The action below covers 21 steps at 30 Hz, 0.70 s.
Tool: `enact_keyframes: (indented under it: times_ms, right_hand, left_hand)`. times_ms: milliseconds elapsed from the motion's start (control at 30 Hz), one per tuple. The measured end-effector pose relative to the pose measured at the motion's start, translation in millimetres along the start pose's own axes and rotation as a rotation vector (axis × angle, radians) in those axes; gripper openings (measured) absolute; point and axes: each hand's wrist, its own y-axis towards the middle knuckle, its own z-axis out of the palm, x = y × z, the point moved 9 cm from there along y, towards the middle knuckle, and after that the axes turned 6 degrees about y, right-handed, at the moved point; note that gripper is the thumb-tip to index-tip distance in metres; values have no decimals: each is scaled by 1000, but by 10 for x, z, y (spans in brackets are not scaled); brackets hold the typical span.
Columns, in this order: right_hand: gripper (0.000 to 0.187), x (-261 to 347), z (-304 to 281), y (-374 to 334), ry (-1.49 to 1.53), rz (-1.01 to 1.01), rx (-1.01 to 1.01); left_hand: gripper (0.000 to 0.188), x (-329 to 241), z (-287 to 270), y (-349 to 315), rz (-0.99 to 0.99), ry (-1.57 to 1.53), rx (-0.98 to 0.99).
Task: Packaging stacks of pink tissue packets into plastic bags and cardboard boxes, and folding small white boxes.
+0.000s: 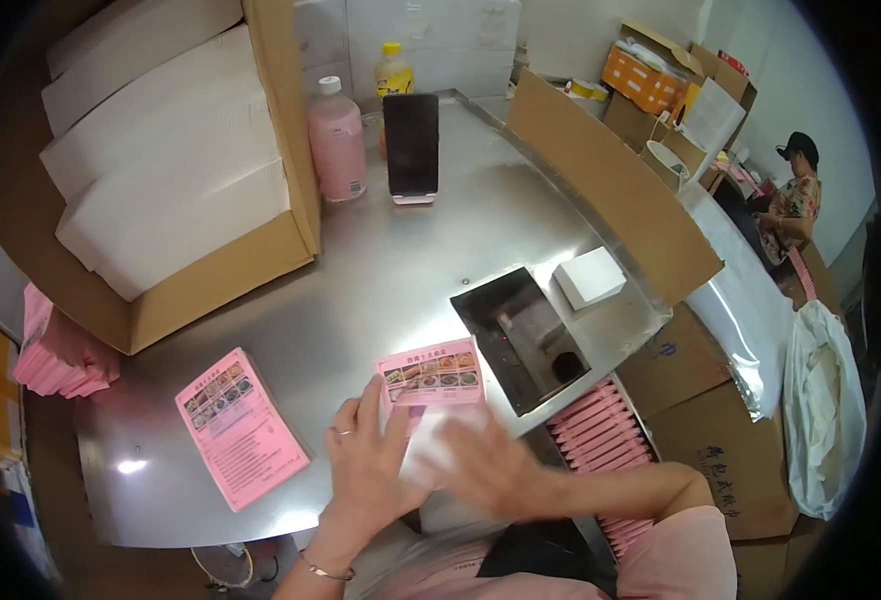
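Near the front edge of the surface [380,270], a pink card [428,362] meets the left hand [368,455] at its left side, fingers slightly apart, grip unclear; the right hand [490,468], blurred, overlaps white paper [428,440], finger state indistinguishable.

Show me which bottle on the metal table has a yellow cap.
The yellow-capped bottle, partly hidden behind the upright phone; the other bottle, to its left, has a white cap and a pink body.
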Motion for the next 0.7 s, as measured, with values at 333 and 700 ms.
enact_keyframes:
  times_ms: [333,700]
  right_hand:
    - [30,-850,-342,41,-37,383,-92]
    - [14,-2233,-621,-697,-293,751,-232]
  left_hand:
    - [67,-61,112,73,-9,114,27]
    - [57,-114,-101,173,-47,177,-46]
